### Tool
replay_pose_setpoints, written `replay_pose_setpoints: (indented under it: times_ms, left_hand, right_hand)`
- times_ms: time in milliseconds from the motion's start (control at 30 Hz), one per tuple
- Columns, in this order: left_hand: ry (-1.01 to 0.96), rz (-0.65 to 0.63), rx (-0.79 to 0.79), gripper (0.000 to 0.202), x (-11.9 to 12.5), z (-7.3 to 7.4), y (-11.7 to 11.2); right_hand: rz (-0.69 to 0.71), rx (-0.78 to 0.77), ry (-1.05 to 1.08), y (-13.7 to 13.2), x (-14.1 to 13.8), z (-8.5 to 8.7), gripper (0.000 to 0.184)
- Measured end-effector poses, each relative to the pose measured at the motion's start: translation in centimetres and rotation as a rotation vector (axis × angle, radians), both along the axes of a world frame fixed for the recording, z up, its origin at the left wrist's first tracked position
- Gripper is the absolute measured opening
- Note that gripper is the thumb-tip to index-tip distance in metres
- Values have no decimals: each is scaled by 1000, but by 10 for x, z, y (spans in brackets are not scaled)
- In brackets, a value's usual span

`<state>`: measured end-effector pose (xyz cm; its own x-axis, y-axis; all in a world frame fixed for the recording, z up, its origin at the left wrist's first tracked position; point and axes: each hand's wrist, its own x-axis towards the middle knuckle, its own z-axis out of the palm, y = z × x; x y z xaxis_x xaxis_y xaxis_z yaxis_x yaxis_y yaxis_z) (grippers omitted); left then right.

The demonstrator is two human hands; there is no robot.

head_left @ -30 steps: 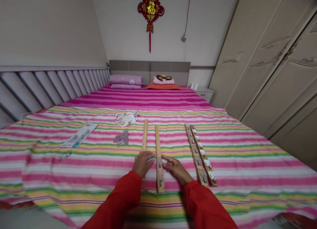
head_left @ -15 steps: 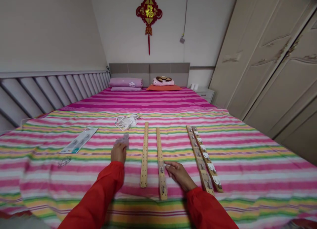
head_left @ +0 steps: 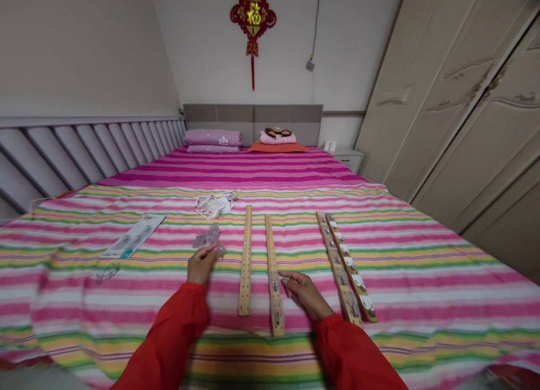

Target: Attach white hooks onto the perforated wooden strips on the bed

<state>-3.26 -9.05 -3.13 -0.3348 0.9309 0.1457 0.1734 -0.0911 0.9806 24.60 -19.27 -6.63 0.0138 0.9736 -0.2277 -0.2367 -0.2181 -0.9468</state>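
Two pale wooden strips with rows of holes lie side by side on the striped bedspread [head_left: 400, 266]. My left hand [head_left: 199, 265] is left of the left strip [head_left: 245, 259], its fingers pinched on a small clear piece pulled from a clear plastic bag of parts [head_left: 206, 237]. My right hand [head_left: 304, 292] rests on the bedspread, fingers curled, with its fingertips against the right strip [head_left: 273, 274] next to a metal hook fixed there. Both sleeves are red.
Two more wooden strips [head_left: 346, 264] carrying several metal hooks lie to the right. A torn clear wrapper [head_left: 215, 203] lies farther up the bed, a flat printed package [head_left: 133, 236] at the left. Pillows sit at the headboard; a cream wardrobe [head_left: 464, 108] stands at the right.
My left hand left the strips, reached left to the clear bag and has drawn back a little with a small piece. My right hand has stayed at the right strip.
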Motion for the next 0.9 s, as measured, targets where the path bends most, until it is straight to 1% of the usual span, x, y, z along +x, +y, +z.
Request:
replay_pose_setpoints:
  times_ms: [133, 233, 333, 400, 467, 567, 700, 800, 900]
  left_hand:
    - [-310, -106, -68, 45, 11, 13, -10]
    - [-460, -155, -127, 46, 25, 28, -18]
    - [-557, -240, -212, 42, 42, 38, -29]
    - [-603, -286, -270, 33, 55, 41, -37]
    - [-640, -318, -346, 23, 69, 38, -45]
    - [-694, -356, -434, 13, 89, 26, -54]
    - [-794, -402, -476, 10, 113, 12, -64]
    - [-905, -409, -514, 11, 127, 9, -71]
    - [-991, -421, -555, 11, 135, 9, -77]
  right_hand:
    - [-1, 1, 0, 1, 0, -1, 46]
    - [-1, 3, 12, 1, -1, -1, 44]
    - [-9, 8, 36, -1, -2, 2, 42]
    - [-14, 15, 57, -2, -2, 4, 42]
    - [-19, 27, 78, -4, -2, 6, 42]
    - [-43, 38, 107, -6, -3, 8, 41]
    - [-106, 71, 175, -8, -8, 12, 38]
    - [-170, 156, 220, -10, -16, 17, 35]
    - [-244, 220, 199, -10, -22, 28, 32]
